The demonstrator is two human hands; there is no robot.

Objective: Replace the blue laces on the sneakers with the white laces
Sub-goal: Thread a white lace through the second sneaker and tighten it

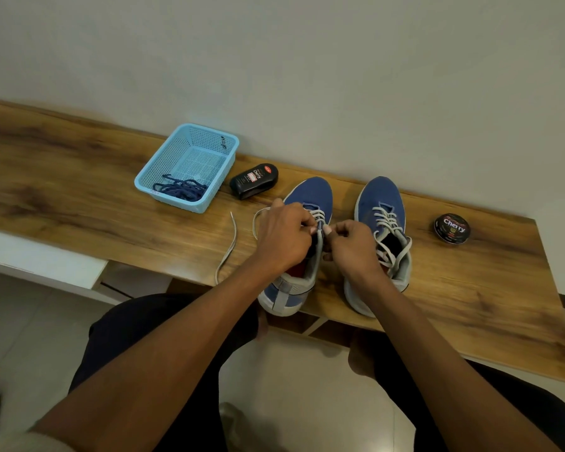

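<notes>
Two blue sneakers stand side by side on the wooden bench, toes toward the wall. The left sneaker (310, 194) has a white lace (230, 246) through its front eyelets, with one loose end trailing left over the bench edge. My left hand (282, 236) and my right hand (353, 246) both pinch this lace over the shoe's tongue. The right sneaker (380, 197) carries a white lace through all its eyelets. The blue laces (180, 189) lie bundled in a light blue basket (150, 177).
A black shoe-polish bottle (253, 181) lies between the basket and the left sneaker. A round polish tin (451, 229) sits right of the right sneaker. The bench (62, 177) runs along a white wall; my knees are under its front edge.
</notes>
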